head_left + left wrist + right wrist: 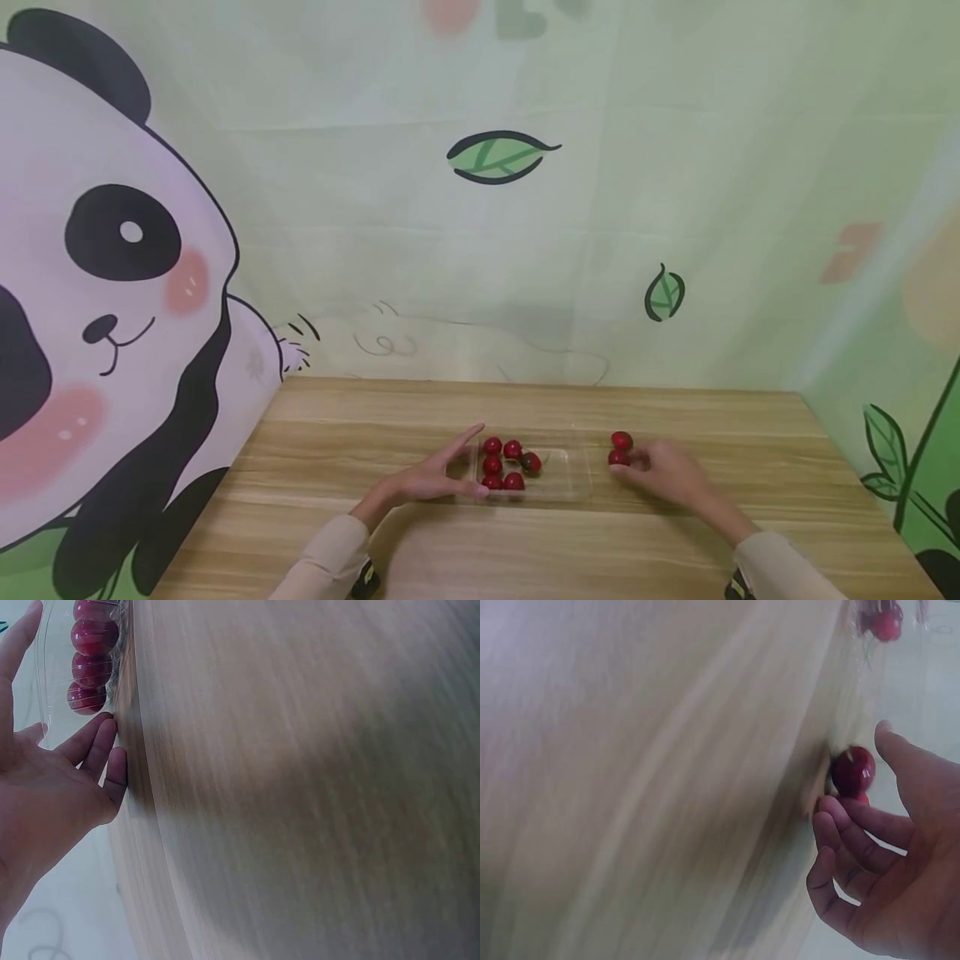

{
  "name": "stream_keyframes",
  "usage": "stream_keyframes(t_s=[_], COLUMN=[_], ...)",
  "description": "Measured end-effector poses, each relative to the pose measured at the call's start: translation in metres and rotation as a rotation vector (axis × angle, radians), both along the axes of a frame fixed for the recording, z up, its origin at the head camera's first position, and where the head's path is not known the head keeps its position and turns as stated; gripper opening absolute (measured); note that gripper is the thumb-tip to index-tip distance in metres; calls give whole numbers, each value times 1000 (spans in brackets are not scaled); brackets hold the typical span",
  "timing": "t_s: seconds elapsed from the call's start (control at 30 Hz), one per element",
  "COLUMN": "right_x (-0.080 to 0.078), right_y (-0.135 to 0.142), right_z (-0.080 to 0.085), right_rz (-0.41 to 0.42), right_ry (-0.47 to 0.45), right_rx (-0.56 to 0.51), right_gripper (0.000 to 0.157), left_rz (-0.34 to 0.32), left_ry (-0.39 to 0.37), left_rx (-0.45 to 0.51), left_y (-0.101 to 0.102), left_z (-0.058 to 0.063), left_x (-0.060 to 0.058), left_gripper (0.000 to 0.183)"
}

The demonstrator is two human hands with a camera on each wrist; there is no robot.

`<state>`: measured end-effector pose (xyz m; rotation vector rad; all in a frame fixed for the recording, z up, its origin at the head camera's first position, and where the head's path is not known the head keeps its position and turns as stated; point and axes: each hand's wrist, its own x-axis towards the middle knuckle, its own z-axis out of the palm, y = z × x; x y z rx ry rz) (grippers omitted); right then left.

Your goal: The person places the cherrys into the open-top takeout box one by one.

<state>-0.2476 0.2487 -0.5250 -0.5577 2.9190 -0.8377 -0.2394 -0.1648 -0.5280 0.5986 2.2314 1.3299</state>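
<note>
A clear plastic box (557, 492) lies on the table with several red cherries (491, 465) gathered at its left end; one cherry (530, 463) has a stem. My left hand (427, 481) spreads around that end, thumb and fingers extended, fingertips touching the box's side. In the left wrist view, cherries (91, 669) show through the clear wall. Right of the box, two loose cherries lie together, a far one (622, 440) and a near one (618, 457). My right hand (667, 477) is beside the near cherry (853, 771), fingertips close against it, thumb held apart.
The wooden table (450, 550) reaches back to a pale green cloth backdrop (360, 208) with a printed panda (120, 333) and leaves. Sleeves cover both forearms, and a dark strap (366, 578) shows at the left wrist.
</note>
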Motion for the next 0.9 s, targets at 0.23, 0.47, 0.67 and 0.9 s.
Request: stream_keyframes(t_s=[0.23, 0.47, 0.67, 0.9], right_x=[3, 0, 1, 3], right_y=[-9, -7, -7, -9], right_z=[0, -2, -2, -2], right_rz=[-40, -18, -14, -19], right_ry=[20, 45, 60, 96], right_rx=[24, 24, 5, -5], right_gripper=[27, 17, 10, 4], left_rz=[6, -1, 4, 1], left_ry=[0, -2, -7, -8], left_rx=[-3, 0, -3, -4], left_y=[0, 0, -1, -2], left_z=[-2, -1, -2, -3], left_x=[0, -1, -2, -1], left_gripper=[107, 106, 106, 107])
